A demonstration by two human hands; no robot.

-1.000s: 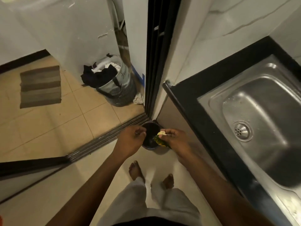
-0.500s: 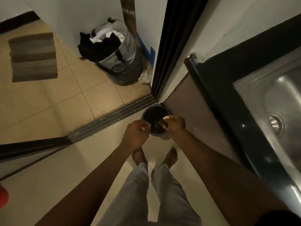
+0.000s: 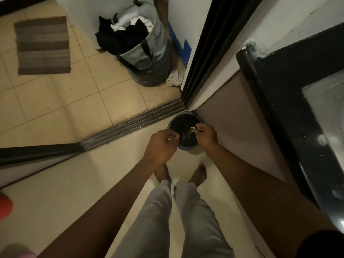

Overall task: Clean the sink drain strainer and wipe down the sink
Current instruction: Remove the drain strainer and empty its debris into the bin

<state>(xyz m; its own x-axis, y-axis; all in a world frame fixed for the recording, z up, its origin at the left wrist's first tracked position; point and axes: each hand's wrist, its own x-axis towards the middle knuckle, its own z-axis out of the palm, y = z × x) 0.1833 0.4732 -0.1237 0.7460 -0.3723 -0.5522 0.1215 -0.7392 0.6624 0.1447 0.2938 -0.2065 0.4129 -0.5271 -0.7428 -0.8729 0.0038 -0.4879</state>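
My left hand point(image 3: 161, 146) is closed over the near rim of a small dark waste bin point(image 3: 186, 147) on the floor. A small metal glint shows between its fingers, apparently the drain strainer point(image 3: 169, 140), mostly hidden. My right hand point(image 3: 206, 135) hovers over the bin's right side, pinching green and pale food scraps point(image 3: 191, 129) above the opening. The steel sink point(image 3: 324, 116) shows only as a strip at the right edge, set in a black counter point(image 3: 279, 81).
The bin sits in the corner between a brown cabinet front point(image 3: 236, 131) and a black sliding-door track point(image 3: 130, 125). Beyond the track stand a laundry basket point(image 3: 149, 58) full of clothes, a crumpled rag point(image 3: 175, 80) and a striped mat point(image 3: 42, 45). My bare feet point(image 3: 199, 174) are just behind the bin.
My view has swung left and down, so the sink has slid almost out of sight. Both hands have stayed over the bin, the right one still pinching scraps.
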